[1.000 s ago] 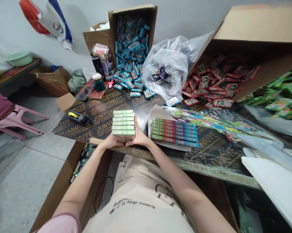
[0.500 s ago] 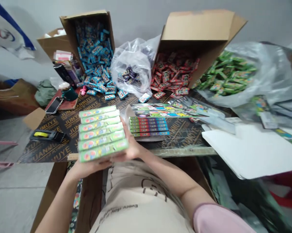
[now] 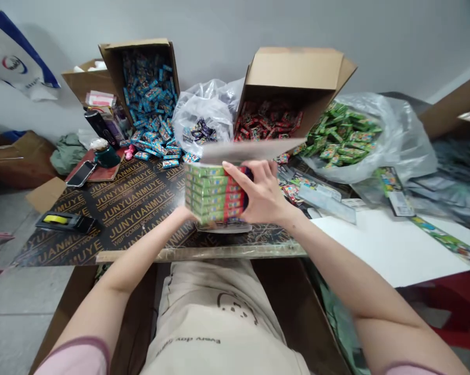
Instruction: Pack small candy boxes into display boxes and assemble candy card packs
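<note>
A stack of small green, red and purple packs (image 3: 213,195) is tilted up between my hands over the near edge of the table. My right hand (image 3: 264,192) is closed around its right end, thumb along the top. At the lower left corner my left hand (image 3: 186,214) presses against the stack; most of its fingers are hidden behind it. A pale card flap (image 3: 254,150) stands up behind the stack, blurred. Under the stack shows a whitish edge (image 3: 227,228), partly hidden.
Blue packets (image 3: 149,99) spill from a carton, beside a clear bag (image 3: 186,101) of purple ones. Red packets (image 3: 264,122) fill another carton, green packets (image 3: 348,135) a bag. A tape dispenser (image 3: 66,223), phone (image 3: 81,173) and jar (image 3: 104,153) lie left. White card (image 3: 360,245) is right.
Both hands have moved right from the left side of the table. The green faces of the stack held earlier no longer show; green-and-red sides do now. The card flap has risen.
</note>
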Demonstrator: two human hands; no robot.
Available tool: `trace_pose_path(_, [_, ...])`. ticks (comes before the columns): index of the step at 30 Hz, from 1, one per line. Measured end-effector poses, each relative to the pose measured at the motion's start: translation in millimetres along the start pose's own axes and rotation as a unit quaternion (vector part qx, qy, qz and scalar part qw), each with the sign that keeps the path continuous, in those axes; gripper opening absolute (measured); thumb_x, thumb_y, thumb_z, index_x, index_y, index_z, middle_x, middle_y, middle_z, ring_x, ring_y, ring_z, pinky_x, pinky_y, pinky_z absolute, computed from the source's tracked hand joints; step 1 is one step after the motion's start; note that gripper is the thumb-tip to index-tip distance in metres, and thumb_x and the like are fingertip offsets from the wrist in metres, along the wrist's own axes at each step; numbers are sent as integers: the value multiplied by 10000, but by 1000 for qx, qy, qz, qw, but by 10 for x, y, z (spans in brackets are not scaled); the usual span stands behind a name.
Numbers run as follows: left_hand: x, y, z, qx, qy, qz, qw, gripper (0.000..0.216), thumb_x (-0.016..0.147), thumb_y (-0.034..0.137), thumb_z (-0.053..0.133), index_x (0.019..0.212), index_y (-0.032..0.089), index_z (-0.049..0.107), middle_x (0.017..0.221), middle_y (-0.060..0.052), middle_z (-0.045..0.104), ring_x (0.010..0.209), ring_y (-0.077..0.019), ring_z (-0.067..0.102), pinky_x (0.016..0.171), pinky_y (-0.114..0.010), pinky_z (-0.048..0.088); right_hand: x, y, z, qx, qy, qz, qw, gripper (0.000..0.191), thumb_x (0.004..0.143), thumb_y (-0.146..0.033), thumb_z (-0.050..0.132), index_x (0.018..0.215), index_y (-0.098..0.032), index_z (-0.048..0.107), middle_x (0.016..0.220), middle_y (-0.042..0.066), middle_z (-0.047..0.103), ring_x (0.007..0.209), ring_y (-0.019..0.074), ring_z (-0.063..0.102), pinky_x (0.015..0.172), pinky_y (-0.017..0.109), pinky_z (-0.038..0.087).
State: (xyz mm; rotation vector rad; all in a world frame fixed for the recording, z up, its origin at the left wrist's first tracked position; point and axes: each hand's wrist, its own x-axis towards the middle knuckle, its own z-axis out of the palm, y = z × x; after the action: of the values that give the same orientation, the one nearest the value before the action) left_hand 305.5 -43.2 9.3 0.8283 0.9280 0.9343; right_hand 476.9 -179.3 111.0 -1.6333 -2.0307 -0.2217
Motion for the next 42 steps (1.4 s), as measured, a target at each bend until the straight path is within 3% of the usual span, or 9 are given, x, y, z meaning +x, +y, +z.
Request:
trace_pose_path(4, [15,-33,101,289,-197,97,932,641,389,212,862,1004,237,685,1121,-111,664,1285,-353,484,1100,-366,363,279,298,198,-79,-1,8,997,1002,667,-478,679,1533,-246,231,1157,128,447,1092,355,413,969,516,297])
trace_pose_path(10, [-333,35,-133,662,-363,221,617,1169,350,467,878,1392,149,454,1292,-189,546,1229,-432,465,1086,-534,298,345,340,526,-100,-13,-50,994,969,656,-474,660,1510,-220,280,1083,122,455,1007,317,412,905,426,246])
trace_pose_path(12, [-464,52,-214,701,-370,241,560,1285,388,629,840,1471,155,337,1354,-211,497,1247,-419,448,1081,-536,300,305,261,583,-105,-24,-63,992,949,667,-457,655,1508,-217,284,1081,127,465,1011,318,409,916,423,224])
trace_pose_path(15, [-632,178,-294,690,-362,281,561,1070,531,719,751,1401,168,459,1363,-204,509,1236,-381,480,1071,-506,334,217,170,624,-118,-51,-51,990,946,675,-397,651,1515,-205,260,1083,134,482,1020,318,410,928,419,207])
trace_pose_path(20, [-688,616,-255,633,-260,329,651,469,789,590,621,971,167,707,928,-102,688,881,-241,638,847,-373,490,118,151,656,-152,-109,-35,982,940,673,-306,641,1519,-216,241,1114,144,502,1042,317,421,932,422,206])
trace_pose_path(26, [-197,603,-87,699,-238,405,540,1157,507,511,810,1464,88,317,1349,-213,479,1262,-376,436,1093,-509,298,221,171,730,-151,-180,-19,972,908,613,-339,670,1453,-173,368,1138,169,518,1047,342,443,919,441,235])
trace_pose_path(32, [153,497,-104,717,-257,337,553,1117,481,408,809,1444,82,348,1285,-199,514,1167,-361,503,1003,-459,413,380,260,861,-100,-248,-13,964,1062,552,-378,756,1494,-200,301,1239,194,500,1127,383,456,938,474,290])
trace_pose_path(37, [146,440,-147,731,-241,311,557,1154,580,554,778,1493,76,257,1419,-236,438,1316,-390,412,1107,-527,300,369,477,887,-18,-315,-3,949,1216,602,-590,753,1553,-229,88,1495,214,332,1354,434,310,1054,548,235])
trace_pose_path(42, [24,101,-219,756,-191,338,527,666,970,462,317,1496,57,260,1560,-203,283,1467,-304,222,1188,-526,140,-14,653,1001,3,-203,31,979,740,953,-572,303,1552,-175,126,1593,151,222,1470,301,202,1157,489,157])
